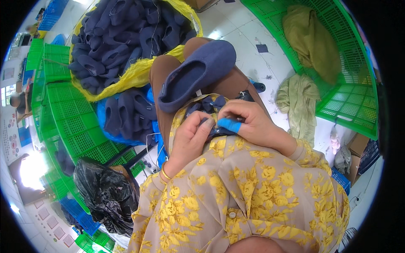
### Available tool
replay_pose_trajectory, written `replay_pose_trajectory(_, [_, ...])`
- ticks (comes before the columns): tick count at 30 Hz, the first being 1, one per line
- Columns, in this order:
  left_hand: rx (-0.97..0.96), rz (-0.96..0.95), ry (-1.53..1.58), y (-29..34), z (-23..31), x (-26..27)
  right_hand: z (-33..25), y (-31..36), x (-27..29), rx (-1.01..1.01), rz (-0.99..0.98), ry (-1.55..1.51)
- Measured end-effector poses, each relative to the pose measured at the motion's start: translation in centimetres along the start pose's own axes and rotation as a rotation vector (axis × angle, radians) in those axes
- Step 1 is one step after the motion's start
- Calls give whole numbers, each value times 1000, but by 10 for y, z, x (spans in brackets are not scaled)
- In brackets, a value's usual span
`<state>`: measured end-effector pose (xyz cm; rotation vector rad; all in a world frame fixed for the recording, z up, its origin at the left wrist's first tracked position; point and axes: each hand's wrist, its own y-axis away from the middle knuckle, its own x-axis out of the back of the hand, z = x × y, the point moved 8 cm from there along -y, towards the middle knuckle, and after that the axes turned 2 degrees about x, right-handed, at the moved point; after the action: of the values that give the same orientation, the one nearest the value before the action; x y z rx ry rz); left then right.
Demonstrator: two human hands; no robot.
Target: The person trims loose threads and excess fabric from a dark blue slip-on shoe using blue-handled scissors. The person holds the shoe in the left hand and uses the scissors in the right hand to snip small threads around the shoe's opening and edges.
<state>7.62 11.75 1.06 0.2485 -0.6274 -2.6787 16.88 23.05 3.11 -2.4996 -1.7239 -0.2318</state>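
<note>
A navy felt slipper (219,58) rests across my knees, its opening facing up and its toe pointing away to the right. Close to my belly, my left hand (190,137) is closed, thumb and forefinger pinching a small dark navy fabric piece (203,121). Beside it, nearly touching, my right hand (251,122) has its fingers curled in a pinch, with blue tape wrapped round the thumb. What the right fingertips hold is too small and hidden to name. Several navy fabric scraps (206,103) lie in my lap just beyond the hands.
A yellow woven sack (139,69) full of navy slippers stands beyond my left knee. Below it, a blue bag (103,120) holds more slippers. Green plastic crates (69,114) line the left side. At right, a green crate (350,99) holds olive cloth; a black plastic bag (103,194) sits near my left elbow.
</note>
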Motion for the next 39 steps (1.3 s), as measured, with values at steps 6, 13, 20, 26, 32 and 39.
replay_pose_trajectory(6, [-37, -21, -15, 0, 1, 2, 25, 1, -12, -316, -12, -399])
replay_pose_trajectory(13, [4, 51, 34, 0, 3, 0, 20, -2, -16, -220, -23, -438])
replay_pose_trajectory(20, [-151, -36, -214, -2, -4, -1, 41, 9, 52, -298, 645, -589])
replay_pose_trajectory(26, [-77, 25, -231, -1, 12, 8, 19, -1, 101, -46, 343, -1183])
replay_pose_trajectory(32, [-87, -36, -233, -7, 19, 9, 18, 42, 246, 136, 486, -1166])
replay_pose_trajectory(39, [-98, -36, -237, -15, 14, 5, 9, 81, 286, 105, 850, -601])
